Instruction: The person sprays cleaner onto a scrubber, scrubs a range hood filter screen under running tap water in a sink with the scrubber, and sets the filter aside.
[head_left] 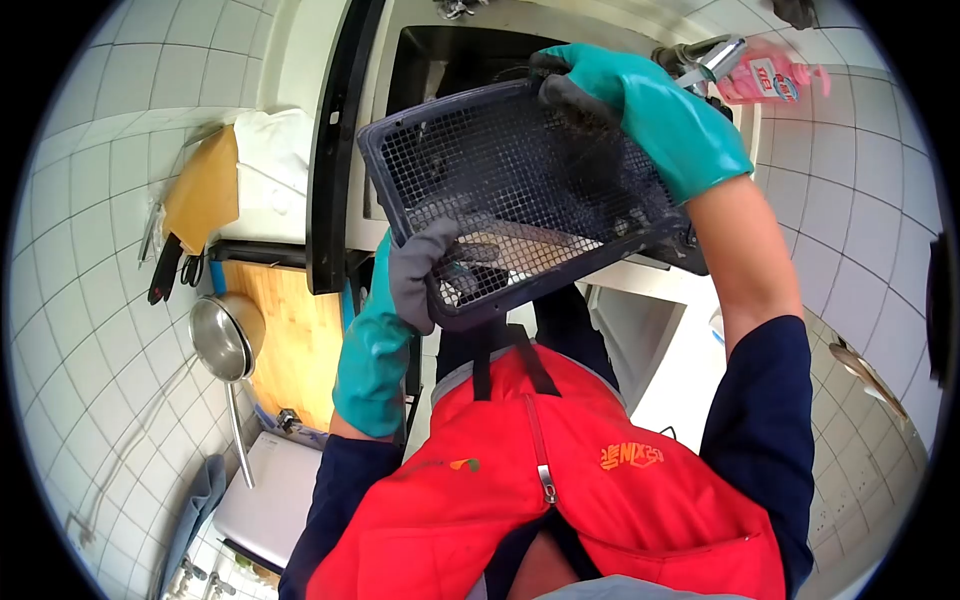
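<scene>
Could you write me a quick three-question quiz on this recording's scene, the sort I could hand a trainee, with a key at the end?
1. What do the left hand and the right hand hold together?
A) a pan
B) a mesh basket
C) a cutting board

2. True or false: the pink bottle is beside the tap.

3. Which hand has its grip nearer the tap?

Key:
1. B
2. True
3. The right hand
</scene>
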